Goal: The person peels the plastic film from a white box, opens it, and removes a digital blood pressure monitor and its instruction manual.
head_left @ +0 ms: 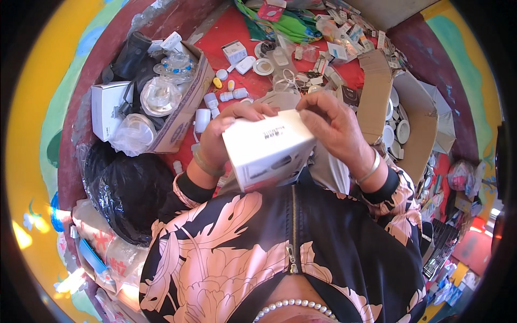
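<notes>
A white cardboard box (pixel 267 141) with dark print and product pictures on its side is held up in front of my chest, tilted. My left hand (pixel 229 128) grips its left and far side, fingers curled over the far edge. At the far right corner, my right hand (pixel 338 126) is closed with bent fingers and the thumb on the box's edge. The fingertips of the right hand are partly hidden, so whether a flap is pinched there does not show. Past the box, white cylindrical fittings (pixel 233 95) and a small white and grey box (pixel 234 52) lie on the red cloth.
On the left stands a carton (pixel 183 102) full of wrapped white round fittings, with a black plastic bag (pixel 124 188) nearer me. An open carton (pixel 414 102) of white discs is at the right. Many small packages (pixel 344 40) are heaped at the far right.
</notes>
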Tool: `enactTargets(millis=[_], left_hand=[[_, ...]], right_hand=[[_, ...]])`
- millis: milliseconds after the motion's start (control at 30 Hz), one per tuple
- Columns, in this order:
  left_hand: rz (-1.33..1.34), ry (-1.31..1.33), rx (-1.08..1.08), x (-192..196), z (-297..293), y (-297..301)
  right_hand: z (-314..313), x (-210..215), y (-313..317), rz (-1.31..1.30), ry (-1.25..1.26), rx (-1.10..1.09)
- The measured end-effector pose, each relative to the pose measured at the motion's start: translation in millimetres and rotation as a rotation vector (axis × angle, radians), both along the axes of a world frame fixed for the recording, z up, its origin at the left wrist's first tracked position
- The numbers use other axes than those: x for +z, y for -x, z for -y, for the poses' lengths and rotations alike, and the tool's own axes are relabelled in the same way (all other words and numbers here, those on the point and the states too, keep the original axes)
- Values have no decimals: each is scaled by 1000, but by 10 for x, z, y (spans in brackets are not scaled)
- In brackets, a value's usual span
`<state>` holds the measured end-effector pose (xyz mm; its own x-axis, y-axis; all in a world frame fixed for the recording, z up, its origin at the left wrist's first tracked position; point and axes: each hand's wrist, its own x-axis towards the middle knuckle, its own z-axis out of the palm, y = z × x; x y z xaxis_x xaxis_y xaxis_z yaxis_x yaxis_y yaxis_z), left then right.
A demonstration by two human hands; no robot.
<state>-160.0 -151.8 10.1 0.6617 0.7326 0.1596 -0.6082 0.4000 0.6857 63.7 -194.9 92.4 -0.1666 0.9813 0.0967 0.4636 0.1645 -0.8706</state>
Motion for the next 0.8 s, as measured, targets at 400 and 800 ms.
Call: enactTargets(millis=[400, 800], left_hand=[[-74, 154, -665, 374, 38, 19], [-123, -80, -813, 331, -90, 97]], right_hand=[[322, -73, 86, 145, -645, -45], [570, 13, 42, -420, 11, 99]])
